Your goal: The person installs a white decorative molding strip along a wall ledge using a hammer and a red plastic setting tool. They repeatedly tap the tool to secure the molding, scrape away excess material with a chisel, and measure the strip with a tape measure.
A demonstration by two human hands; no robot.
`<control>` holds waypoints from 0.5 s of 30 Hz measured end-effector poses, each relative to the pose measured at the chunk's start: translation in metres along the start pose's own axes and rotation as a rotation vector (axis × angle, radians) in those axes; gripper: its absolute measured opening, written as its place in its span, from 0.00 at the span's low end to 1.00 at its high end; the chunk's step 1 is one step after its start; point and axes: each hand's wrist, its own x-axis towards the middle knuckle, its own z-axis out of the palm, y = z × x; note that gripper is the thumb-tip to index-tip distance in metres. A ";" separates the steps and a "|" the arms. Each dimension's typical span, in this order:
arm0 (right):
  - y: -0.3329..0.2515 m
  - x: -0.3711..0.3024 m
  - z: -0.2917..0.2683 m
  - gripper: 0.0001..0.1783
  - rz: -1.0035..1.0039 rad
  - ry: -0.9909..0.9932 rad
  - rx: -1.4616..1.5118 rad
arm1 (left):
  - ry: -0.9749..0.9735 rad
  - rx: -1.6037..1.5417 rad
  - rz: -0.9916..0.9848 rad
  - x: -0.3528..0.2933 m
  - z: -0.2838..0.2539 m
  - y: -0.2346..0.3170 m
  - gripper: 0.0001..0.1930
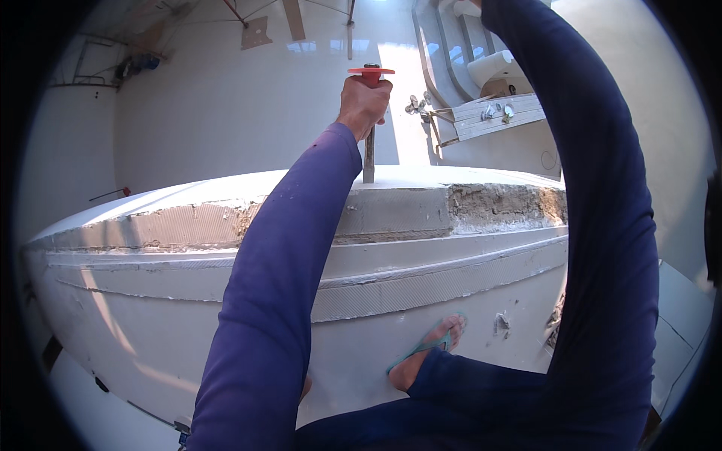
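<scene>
Pale ledge [406,177], 1 upright chisel [369,146] in left fingers [380,99], blade [368,167] below

No legible text, labels, brands, numbers or signs are showing anywhere; no surface is carrying any readable marking.

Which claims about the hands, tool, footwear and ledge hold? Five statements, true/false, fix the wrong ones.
1. The left hand grips a chisel. True.
2. The chisel's guard is blue. False: the guard is orange-red.
3. One foot wears a green sandal. True.
4. The right hand rests on the ledge. False: the right sleeve runs to the picture's top edge, where only a sliver of the right hand shows.
5. The ledge has a rough, broken patch toward the right. True.
</scene>
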 end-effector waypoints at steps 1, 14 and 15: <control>-0.044 -0.010 -0.009 0.09 0.148 0.158 0.458 | 0.064 0.022 -0.014 0.001 -0.027 -0.008 0.09; -0.058 -0.032 -0.006 0.17 0.143 0.068 0.440 | 0.079 0.004 -0.046 0.004 -0.026 -0.012 0.09; -0.056 -0.037 -0.013 0.16 0.162 0.226 0.697 | 0.087 0.004 -0.051 0.003 -0.028 -0.009 0.08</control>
